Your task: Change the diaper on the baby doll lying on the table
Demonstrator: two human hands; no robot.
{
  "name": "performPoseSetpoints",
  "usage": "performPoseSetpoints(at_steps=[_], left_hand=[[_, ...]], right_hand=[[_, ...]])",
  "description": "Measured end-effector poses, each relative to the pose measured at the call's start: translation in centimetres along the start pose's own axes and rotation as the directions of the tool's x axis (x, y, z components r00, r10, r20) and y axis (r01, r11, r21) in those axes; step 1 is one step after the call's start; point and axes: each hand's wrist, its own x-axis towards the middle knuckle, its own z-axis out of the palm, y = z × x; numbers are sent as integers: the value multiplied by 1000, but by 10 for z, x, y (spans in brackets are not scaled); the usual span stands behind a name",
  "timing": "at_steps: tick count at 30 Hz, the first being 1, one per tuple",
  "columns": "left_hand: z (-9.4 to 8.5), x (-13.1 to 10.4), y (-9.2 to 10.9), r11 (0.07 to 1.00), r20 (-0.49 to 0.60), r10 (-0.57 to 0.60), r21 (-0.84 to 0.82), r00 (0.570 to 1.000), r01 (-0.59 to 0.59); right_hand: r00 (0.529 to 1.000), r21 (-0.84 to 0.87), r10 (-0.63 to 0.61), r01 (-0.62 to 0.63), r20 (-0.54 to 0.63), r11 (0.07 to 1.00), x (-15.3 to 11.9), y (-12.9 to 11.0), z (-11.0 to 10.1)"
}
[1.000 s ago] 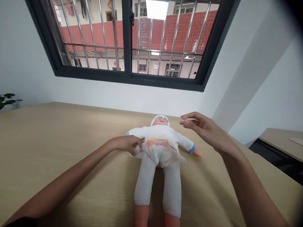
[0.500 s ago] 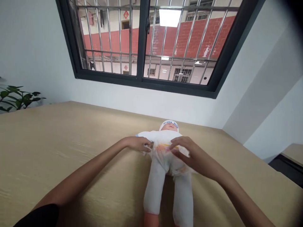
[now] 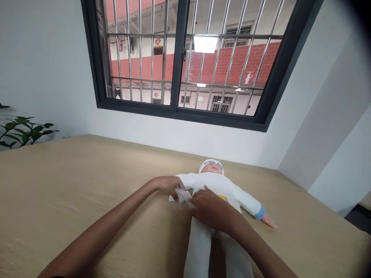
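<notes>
A baby doll (image 3: 210, 180) in white clothes and a white printed cap lies on its back, head toward the window. Round its hips is a white diaper (image 3: 184, 196), its side edge bunched and pulled out to the left. My left hand (image 3: 171, 186) is closed on the outer end of this edge, beside the doll's arm. Across the doll's middle lies my right hand (image 3: 213, 208), its fingers pinching the diaper closer to the hip. It covers most of the diaper's front; a bit of yellow print shows past it.
The doll lies on a wide tan surface (image 3: 87, 193) that meets a white wall. Above it is a dark-framed window (image 3: 174, 110) with metal bars. A green plant (image 3: 27, 131) stands at the left, and a dark object (image 3: 359, 218) shows at the right edge.
My right hand has moved left across the doll's middle and now grips the diaper's side beside my left hand. The doll's blue-cuffed arm has come into sight at the right. The view has tilted up slightly.
</notes>
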Motion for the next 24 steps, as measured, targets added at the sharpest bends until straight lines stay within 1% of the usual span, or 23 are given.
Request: performPoseSetpoints(at_steps=[3, 5, 7, 11, 12, 14, 17, 20, 22, 24], left_hand=[[-2, 0, -3, 993, -23, 28, -111, 999, -30], [-5, -3, -5, 986, -30, 32, -161, 999, -37], [-8, -6, -6, 986, -45, 23, -163, 999, -30], [-13, -12, -6, 986, -47, 44, -157, 998, -51], [-14, -13, -5, 985, -51, 49, -160, 997, -57], [-14, -14, -3, 985, -95, 35, -167, 995, -51], [-14, -17, 4, 985, -188, -2, -169, 982, -30], [-16, -23, 13, 985, -222, -20, -171, 975, -18], [-18, -27, 19, 986, -239, -27, -165, 971, -13], [-20, -30, 22, 988, -268, -33, -157, 963, -9]], right_hand=[[999, -98, -33, 30, -30, 995, -8, 5, -4], [998, -149, -50, 43, -47, 988, -8, 6, -2], [996, -202, -22, 5, -82, 979, -6, 6, 4], [974, -263, 82, -137, -212, 955, 4, 6, 26], [969, -263, 91, -152, -230, 953, 6, 7, 30], [968, -241, 99, -156, -231, 958, 7, 8, 34], [977, -184, 108, -143, -184, 972, 3, 11, 29], [987, -129, 93, -110, -128, 986, -4, 16, 15], [987, -119, 91, -107, -135, 987, -11, 22, 5], [978, -132, 109, -134, -179, 982, -19, 29, -3]])
